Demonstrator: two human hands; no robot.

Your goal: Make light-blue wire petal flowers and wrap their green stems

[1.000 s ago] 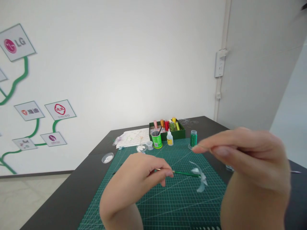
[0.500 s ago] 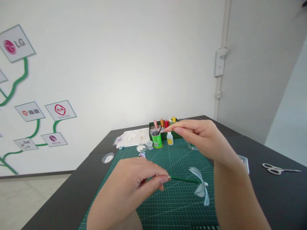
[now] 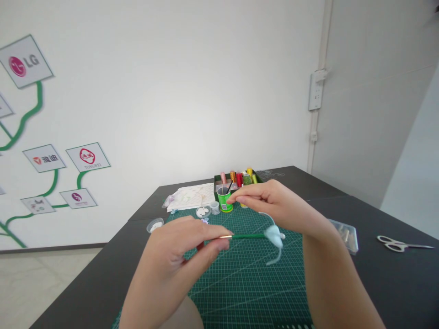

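My left hand (image 3: 187,260) pinches the bare end of a thin green-wrapped wire stem (image 3: 248,236) between thumb and fingers. At the stem's far end is a pale blue flower (image 3: 273,236) with thin petals and a small white tip, blurred by motion. The stem lies nearly level above the green cutting mat (image 3: 236,292). Higher and to the right, my right hand (image 3: 270,201) is closed, thumb against fingertips, apart from the stem. Whatever may be between those fingertips is too fine to make out.
Behind the hands stand a green can (image 3: 224,204), a dark box of thread spools (image 3: 216,183) and small dishes (image 3: 203,211) of white pieces. White sheets (image 3: 188,197) lie at back left. To the right are a clear plastic case (image 3: 348,235) and scissors (image 3: 399,246).
My left hand has raised the stem slightly and the flower has turned, its petals now seen from another side. My right hand has moved a little left and down.
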